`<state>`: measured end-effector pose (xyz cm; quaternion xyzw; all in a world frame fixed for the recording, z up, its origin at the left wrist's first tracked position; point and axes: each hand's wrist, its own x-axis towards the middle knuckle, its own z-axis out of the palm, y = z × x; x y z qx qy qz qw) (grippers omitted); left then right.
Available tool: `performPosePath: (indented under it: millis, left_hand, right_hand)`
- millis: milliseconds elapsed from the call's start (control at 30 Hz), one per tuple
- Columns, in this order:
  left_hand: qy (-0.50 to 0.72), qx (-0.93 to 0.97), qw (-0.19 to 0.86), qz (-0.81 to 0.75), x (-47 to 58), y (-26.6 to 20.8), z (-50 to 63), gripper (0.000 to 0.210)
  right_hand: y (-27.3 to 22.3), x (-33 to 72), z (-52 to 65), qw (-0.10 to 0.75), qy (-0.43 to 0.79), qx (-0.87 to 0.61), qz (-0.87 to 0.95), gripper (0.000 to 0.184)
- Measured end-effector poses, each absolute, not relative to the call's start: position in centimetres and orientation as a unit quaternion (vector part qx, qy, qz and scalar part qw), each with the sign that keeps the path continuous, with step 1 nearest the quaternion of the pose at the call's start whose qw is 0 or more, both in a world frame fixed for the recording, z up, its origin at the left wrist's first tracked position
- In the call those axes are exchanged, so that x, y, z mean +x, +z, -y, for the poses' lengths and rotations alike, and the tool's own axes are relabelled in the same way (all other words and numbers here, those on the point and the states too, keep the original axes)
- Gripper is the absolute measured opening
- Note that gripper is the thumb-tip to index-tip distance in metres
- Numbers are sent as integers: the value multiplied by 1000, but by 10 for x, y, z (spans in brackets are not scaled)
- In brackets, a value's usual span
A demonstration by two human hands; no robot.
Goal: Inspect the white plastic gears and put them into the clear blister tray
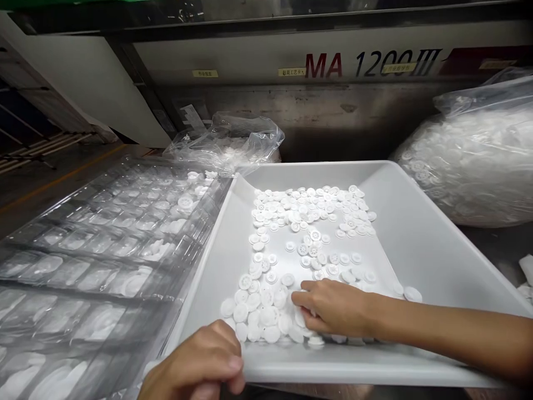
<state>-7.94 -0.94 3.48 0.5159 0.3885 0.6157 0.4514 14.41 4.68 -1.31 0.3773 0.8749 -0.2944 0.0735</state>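
Observation:
Many small round white plastic discs (266, 316), some with spoked centres, lie loose in a large pale grey bin (433, 233). My right hand (333, 308) reaches into the bin from the right, its bent, slightly parted fingers touching the discs near the front. No disc shows clearly in its grasp. At the bin's near-left corner is my left hand (200, 361), with fingers curled and thumb drawn in. Whatever lies inside its fingers is hidden.
Clear plastic compartment trays (104, 239) holding white parts are stacked at left. Behind stands an open clear bag (250, 139); a bulging bag of white parts (487, 161) sits at right. A machine panel (250, 55) spans the back.

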Motion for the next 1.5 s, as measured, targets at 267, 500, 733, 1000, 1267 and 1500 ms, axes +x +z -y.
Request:
performPosePath:
  millis: [267, 500, 733, 1000, 1267, 1500]
  left_hand:
    - [540, 76, 757, -360, 15, 66, -17, 23]
    - [509, -114, 773, -360, 37, 72, -13, 42]
    - [523, -148, 756, -365, 32, 66, -16, 39]
    - [503, -215, 739, -394, 31, 65, -23, 27]
    - [495, -247, 728, -405, 30, 65, -23, 34]
    - [488, -192, 760, -384, 32, 68, -18, 45]
  right_hand:
    - [48, 180, -54, -251, -302, 404, -826, 12]
    - [64, 153, -41, -312, -187, 329, -872, 16]
    - [45, 168, -40, -255, -192, 330, -888, 43]
    - [68, 188, -40, -211, -247, 405, -855, 40]
    - [71, 200, -46, -166, -303, 400, -849, 40]
    - [76, 193, -42, -188, -347, 441, -806, 24]
